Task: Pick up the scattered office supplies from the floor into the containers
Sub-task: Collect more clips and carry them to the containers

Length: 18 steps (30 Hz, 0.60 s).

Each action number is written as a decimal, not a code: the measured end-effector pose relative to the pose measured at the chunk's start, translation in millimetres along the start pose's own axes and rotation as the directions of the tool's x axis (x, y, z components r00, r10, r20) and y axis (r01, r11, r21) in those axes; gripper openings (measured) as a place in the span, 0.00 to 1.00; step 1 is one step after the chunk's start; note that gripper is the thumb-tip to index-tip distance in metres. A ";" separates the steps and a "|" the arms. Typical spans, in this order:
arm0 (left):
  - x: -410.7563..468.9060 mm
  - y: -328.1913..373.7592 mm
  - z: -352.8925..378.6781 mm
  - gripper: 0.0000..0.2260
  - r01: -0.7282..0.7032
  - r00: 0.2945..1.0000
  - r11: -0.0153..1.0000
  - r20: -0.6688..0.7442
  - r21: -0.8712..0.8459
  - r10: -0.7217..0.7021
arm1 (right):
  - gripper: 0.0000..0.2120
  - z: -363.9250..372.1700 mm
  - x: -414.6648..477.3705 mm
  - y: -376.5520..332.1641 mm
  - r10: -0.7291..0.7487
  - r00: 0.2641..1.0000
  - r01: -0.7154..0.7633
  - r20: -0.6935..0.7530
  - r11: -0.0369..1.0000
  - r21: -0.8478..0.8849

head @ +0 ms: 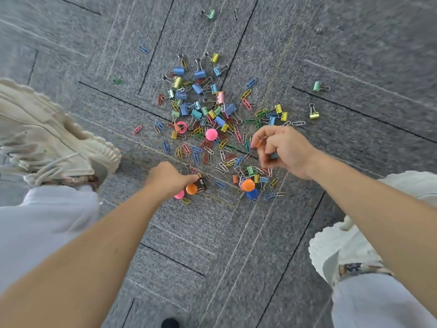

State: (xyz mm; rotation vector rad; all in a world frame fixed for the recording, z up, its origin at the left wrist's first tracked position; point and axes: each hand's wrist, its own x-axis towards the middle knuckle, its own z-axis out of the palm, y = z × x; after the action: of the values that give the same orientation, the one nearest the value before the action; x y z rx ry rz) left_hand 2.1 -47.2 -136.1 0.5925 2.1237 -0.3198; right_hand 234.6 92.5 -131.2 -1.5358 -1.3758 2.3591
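Note:
Coloured binder clips (199,75), paper clips (221,155) and round magnets lie scattered in a heap on grey carpet. A pink magnet (211,134) sits mid-heap; an orange magnet (248,185) and a blue one (252,193) lie at the near edge. My left hand (168,178) is curled low at the heap's near left, its fingers on a black binder clip (203,183) beside an orange magnet (191,189) and a pink one (179,194). My right hand (281,149) hovers over the heap's right side, pinching small items, an orange one and a bluish one showing between the fingers.
My cream left shoe (54,138) stands at the left, my right shoe (335,249) at the lower right, pale trouser legs by each. Stray clips lie apart: green (211,14) far up, mint (317,86) and yellow (314,114) at right. No container is in view.

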 end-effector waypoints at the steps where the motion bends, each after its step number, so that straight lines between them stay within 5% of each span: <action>1: -1.5 1.7 4.3 0.22 0.024 0.999 0.999 -0.026 -0.037 -0.025 | 0.14 -0.8 1.4 0.7 0.003 1.000 -0.003 0.014 0.999 -0.040; 4: -3.4 7.8 8.9 0.18 0.121 0.989 0.959 -0.052 -0.255 -0.138 | 0.10 -0.7 5.0 2.6 0.022 0.999 -0.019 0.030 0.995 -0.100; 6: -5.4 7.4 9.2 0.16 0.167 0.980 0.914 -0.043 -0.371 -0.196 | 0.12 2.1 11.6 5.3 -0.022 1.000 0.020 -0.002 0.928 -0.371; 8: -8.1 8.8 10.1 0.13 0.161 0.982 0.894 -0.026 -0.417 -0.189 | 0.16 8.3 15.9 10.5 -0.048 0.999 0.021 -0.016 0.681 -0.732; 10: -8.8 11.7 10.1 0.10 0.134 0.986 0.888 -0.028 -0.440 -0.163 | 0.15 17.5 13.6 13.3 -0.015 0.999 -0.027 -0.038 0.461 -0.887; 14: -8.9 21.3 -1.5 0.04 0.113 0.992 0.832 0.017 -0.543 -0.124 | 0.18 30.0 15.0 14.7 -0.065 0.998 0.001 -0.013 0.212 -0.977; 18: -11.8 23.5 -13.3 0.08 0.170 0.979 0.649 0.203 -0.742 -0.025 | 0.17 34.5 17.2 13.1 -0.015 1.000 -0.005 -0.008 0.207 -0.978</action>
State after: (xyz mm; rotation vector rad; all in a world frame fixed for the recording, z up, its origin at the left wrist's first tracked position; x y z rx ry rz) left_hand 11.0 -24.9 -119.0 -0.0588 1.8831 0.4571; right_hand 205.6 69.3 -147.9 -1.5242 -3.2103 1.1969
